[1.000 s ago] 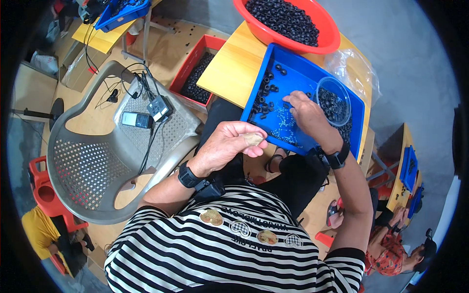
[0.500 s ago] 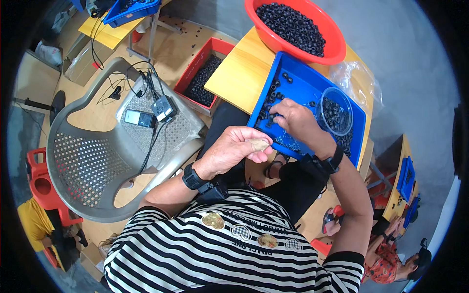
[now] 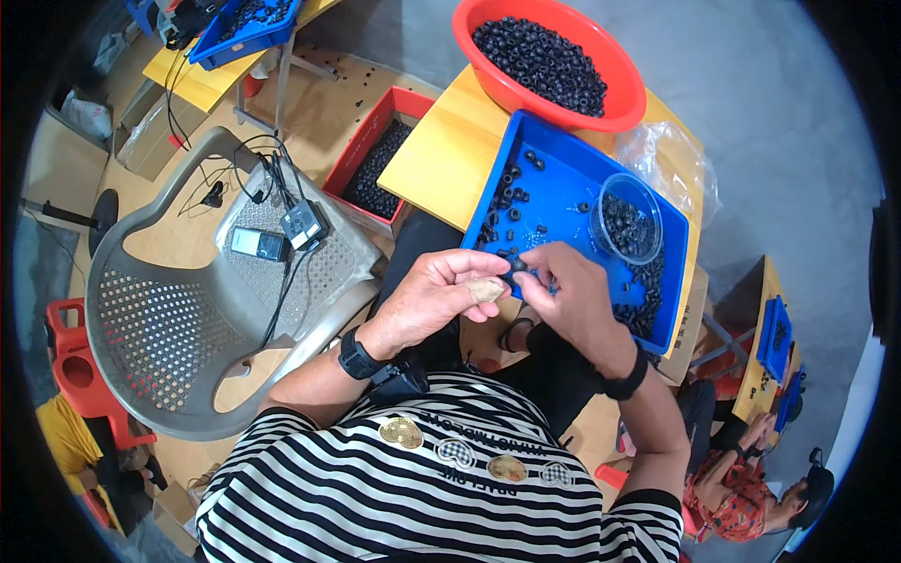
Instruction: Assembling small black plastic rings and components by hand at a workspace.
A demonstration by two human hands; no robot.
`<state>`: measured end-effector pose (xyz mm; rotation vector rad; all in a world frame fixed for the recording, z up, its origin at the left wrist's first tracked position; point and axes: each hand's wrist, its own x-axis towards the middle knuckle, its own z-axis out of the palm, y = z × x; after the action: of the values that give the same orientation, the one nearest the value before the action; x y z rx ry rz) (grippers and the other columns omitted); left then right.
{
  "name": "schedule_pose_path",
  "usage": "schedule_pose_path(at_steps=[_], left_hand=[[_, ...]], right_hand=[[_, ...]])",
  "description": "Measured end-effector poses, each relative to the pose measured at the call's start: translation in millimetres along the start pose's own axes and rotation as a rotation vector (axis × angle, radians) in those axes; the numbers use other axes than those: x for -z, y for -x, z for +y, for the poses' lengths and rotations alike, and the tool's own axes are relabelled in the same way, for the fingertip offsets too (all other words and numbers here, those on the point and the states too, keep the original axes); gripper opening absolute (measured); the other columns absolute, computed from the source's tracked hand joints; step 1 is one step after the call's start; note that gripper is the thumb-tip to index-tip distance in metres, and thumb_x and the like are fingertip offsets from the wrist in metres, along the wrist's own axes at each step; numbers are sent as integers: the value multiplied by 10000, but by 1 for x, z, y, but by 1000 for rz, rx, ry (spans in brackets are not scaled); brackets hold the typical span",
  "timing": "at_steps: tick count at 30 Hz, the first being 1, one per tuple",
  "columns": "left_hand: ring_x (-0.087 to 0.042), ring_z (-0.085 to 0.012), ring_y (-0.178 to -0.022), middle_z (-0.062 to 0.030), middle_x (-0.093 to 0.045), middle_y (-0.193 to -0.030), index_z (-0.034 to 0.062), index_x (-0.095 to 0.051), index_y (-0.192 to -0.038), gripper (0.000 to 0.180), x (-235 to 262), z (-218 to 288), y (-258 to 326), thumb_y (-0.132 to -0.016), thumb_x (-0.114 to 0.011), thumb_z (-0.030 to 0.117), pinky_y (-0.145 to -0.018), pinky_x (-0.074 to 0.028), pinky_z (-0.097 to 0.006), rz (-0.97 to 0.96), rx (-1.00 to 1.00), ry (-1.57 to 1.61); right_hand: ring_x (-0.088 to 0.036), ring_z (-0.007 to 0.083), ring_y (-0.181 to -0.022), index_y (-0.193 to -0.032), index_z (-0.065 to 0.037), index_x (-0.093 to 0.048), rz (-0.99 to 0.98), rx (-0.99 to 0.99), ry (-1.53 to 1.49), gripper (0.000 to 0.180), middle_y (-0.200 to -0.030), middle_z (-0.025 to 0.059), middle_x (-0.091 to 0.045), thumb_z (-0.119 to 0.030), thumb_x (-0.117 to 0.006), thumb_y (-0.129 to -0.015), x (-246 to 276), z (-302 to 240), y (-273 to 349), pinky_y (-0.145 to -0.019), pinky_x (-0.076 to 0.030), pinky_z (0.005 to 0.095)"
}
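Observation:
My right hand (image 3: 572, 291) pinches a small round black part (image 3: 519, 266) between thumb and fingertips, over the near left edge of a blue tray (image 3: 601, 155). Close against it is my left hand (image 3: 441, 296), fingers curled and its fingertips beside the part. A beige piece (image 3: 486, 289), apparently a wrap on the thumb tip, shows there; anything else in that grip is hidden. Loose black parts (image 3: 511, 197) and small bluish scraps lie in the tray. A clear round tub (image 3: 660, 230) of the same black parts stands at the tray's right side.
Behind the tray, a red basin (image 3: 631, 89) full of black parts sits on the yellow table (image 3: 436, 155). A red box (image 3: 340, 159) of parts is on the floor. At left stands a grey plastic chair (image 3: 178, 328) with devices and cables. Another person (image 3: 737, 497) sits at far right.
My right hand has come from the tray's left part back toward my left hand, bringing a black part with it. My left hand has shifted slightly leftward. The whole view has moved a little.

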<state>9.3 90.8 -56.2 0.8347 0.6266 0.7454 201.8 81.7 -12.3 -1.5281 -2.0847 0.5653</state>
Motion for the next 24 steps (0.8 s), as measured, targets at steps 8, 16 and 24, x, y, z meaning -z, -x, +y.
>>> schedule_pose_path(at_steps=[8, 16, 24], left_hand=[[-611, -81, -726, -60, -639, -893, 6, -564, -1118, 261, -6, -6, -2, -880, -570, 112, -642, -520, -205, -127, 128, 49], [-636, -126, -714, -95, -648, -873, 2, -597, -993, 169, -9, -9, 0, -830, -610, 44, -651, -538, -246, -109, 126, 109], [-629, -125, -715, -99, -638, -906, 8, -585, -980, 170, -6, -12, -1, -813, -615, 22, -652, -533, -247, -165, 50, 181]], right_hand=[[-626, 238, -717, -824, -50, -593, 172, 195, -36, 206, -812, 101, -622, -98, -715, -664, -11, -4, 34, -615, -512, 323], [-607, 257, -675, -933, -34, -603, -12, -139, -118, 268, -815, 114, -620, -111, -702, -696, 19, 21, 28, -602, -489, 319], [-581, 329, -868, -1073, -70, -559, -177, -14, 328, 285, -1002, 140, -540, -50, -564, -788, 23, 87, 11, -749, -487, 401]])
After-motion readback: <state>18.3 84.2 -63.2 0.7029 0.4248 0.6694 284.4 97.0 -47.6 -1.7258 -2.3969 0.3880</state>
